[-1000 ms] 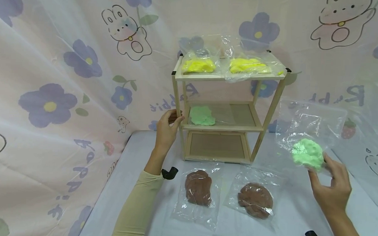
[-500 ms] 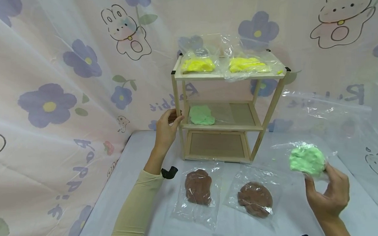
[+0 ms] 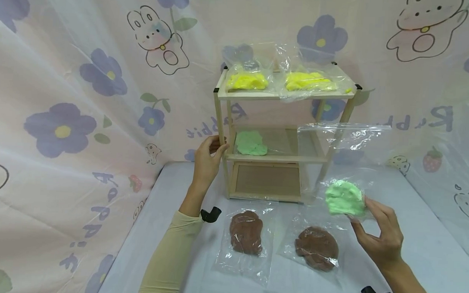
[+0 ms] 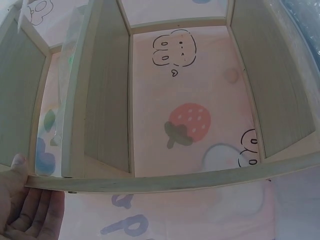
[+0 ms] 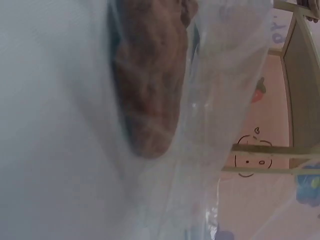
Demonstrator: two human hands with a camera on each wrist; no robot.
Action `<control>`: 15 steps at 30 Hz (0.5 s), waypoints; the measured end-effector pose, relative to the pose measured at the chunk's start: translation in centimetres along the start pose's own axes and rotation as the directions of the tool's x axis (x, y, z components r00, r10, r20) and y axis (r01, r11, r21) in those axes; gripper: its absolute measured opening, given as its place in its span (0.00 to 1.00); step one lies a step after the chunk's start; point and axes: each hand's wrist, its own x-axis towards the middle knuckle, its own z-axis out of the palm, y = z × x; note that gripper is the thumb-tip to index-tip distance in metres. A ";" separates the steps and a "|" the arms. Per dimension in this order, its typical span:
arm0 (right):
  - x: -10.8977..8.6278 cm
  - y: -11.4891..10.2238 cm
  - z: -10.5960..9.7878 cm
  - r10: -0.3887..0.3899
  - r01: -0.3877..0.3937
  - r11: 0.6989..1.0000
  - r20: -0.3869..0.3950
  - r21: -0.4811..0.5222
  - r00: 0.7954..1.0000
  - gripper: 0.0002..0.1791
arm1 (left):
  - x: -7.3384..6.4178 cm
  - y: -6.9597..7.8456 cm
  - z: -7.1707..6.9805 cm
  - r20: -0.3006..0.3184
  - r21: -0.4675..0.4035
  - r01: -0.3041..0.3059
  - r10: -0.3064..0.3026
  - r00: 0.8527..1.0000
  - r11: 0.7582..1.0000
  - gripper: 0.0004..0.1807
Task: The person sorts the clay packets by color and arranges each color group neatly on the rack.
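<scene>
My left hand (image 3: 206, 163) pinches the left front post of a three-tier wooden shelf rack (image 3: 276, 158) at middle-shelf height. In the left wrist view, the thumb and curled fingers of that hand (image 4: 32, 205) are at the post's edge. To the right of the rack, my right hand (image 3: 382, 238) pinches the lower corner of a clear zip bag holding green clay (image 3: 344, 197), raised above the table. The bag's clear upper part overlaps the rack's right leg. Another bag of green clay (image 3: 251, 142) lies on the left of the middle shelf.
Two bags of yellow clay (image 3: 247, 81) rest on the top shelf. Two bagged lumps of brown clay (image 3: 246, 233) lie on the white tabletop (image 3: 303, 287) before the rack; one brown lump (image 5: 150, 85) looms close in the right wrist view. A printed curtain (image 3: 103, 129) hangs behind.
My right hand has carried the bag of green clay leftward toward the rack, and the bag's upper part now overlaps the rack's right side. The left hand has stayed on the post.
</scene>
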 end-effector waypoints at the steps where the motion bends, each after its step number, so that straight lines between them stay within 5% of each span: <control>1: 0.1 -0.1 0.3 0.000 0.000 1.000 0.023 0.021 1.000 0.29 | 0.0 0.0 0.0 0.001 -0.001 0.000 0.000 1.000 1.000 0.18; 15: 1.4 -0.5 3.7 0.029 -0.062 0.989 0.236 0.137 0.971 0.31 | -0.1 0.1 -0.1 0.006 0.011 -0.021 0.021 1.000 1.000 0.17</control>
